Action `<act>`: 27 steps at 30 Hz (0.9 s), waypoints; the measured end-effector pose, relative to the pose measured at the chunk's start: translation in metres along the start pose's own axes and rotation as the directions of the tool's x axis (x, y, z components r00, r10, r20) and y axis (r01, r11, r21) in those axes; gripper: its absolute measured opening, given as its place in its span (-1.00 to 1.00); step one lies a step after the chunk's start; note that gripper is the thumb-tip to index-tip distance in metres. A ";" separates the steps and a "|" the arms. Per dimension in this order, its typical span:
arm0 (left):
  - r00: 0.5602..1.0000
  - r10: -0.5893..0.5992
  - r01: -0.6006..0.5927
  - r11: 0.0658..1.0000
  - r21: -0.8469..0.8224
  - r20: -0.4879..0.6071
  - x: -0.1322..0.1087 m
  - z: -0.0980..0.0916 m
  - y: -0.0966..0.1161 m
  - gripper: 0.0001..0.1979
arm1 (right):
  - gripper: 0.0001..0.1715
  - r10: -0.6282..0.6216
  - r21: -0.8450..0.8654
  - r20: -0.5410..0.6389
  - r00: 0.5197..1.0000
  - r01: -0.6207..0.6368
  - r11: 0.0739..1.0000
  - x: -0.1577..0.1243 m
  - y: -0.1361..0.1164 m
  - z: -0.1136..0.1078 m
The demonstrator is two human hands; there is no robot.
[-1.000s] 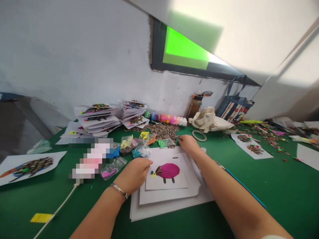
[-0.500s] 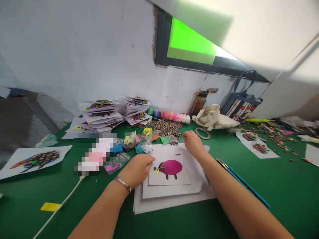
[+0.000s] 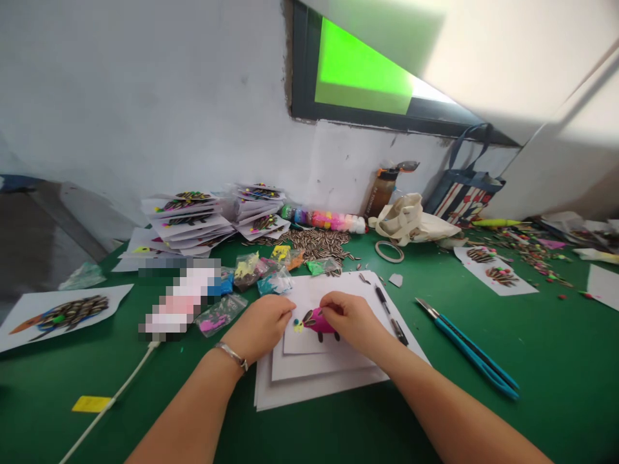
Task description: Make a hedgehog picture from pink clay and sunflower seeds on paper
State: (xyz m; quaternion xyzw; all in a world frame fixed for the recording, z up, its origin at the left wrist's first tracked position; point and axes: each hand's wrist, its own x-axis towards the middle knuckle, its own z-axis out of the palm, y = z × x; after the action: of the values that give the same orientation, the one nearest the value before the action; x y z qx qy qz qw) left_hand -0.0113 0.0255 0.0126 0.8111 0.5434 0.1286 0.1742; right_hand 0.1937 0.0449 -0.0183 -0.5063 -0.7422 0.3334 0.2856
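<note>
My left hand [image 3: 265, 319], fingers closed, holds the left edge of a small white paper sheet [image 3: 300, 345]. On that sheet is a bird-like picture with a flat magenta clay body [image 3: 316, 322], striped sunflower seeds near its neck, two dark seed legs and a small yellow and teal head [image 3: 297, 325]. My right hand [image 3: 345, 316] is over the right part of the body, thumb and fingers pinched together. What sits between its fingertips is hidden. Larger white sheets [image 3: 309, 386] lie stacked underneath, with a black pen [image 3: 389, 312] on their right side.
Behind the sheets are a sunflower seed pile [image 3: 319, 243] and bags of coloured clay [image 3: 246, 267]. Finished seed pictures [image 3: 186, 222] are stacked at the back left. Blue-handled tweezers [image 3: 476, 354] and a tape roll [image 3: 389, 252] lie to the right. A white cable [image 3: 116, 396] crosses the left side.
My right hand has come back from near the seed pile to the magenta body, uncovering the pen. My left hand stays at the sheet's edge. The view has shifted slightly.
</note>
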 end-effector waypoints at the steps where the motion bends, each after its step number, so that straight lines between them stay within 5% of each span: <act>1: 1.000 0.004 -0.004 1.000 0.000 0.002 0.000 0.000 0.000 -0.71 | -0.80 -0.005 -0.018 0.000 1.000 0.005 1.000 0.000 0.000 -0.001; 8: 1.000 -0.001 0.001 1.000 0.002 0.012 0.000 0.001 0.000 -0.71 | -0.76 -0.141 -0.188 0.020 0.990 0.143 0.972 0.000 -0.006 -0.001; 27: 1.000 0.029 -0.029 1.000 0.003 0.002 0.000 0.007 -0.004 -0.69 | -0.69 -0.264 -0.331 0.090 0.960 0.279 0.902 0.006 0.000 0.011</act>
State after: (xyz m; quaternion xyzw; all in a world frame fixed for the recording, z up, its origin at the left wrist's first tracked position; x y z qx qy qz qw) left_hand -0.0119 0.0263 0.0049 0.8193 0.5315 0.1298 0.1716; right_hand 0.1837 0.0481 -0.0245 -0.4326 -0.8577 0.1677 0.2215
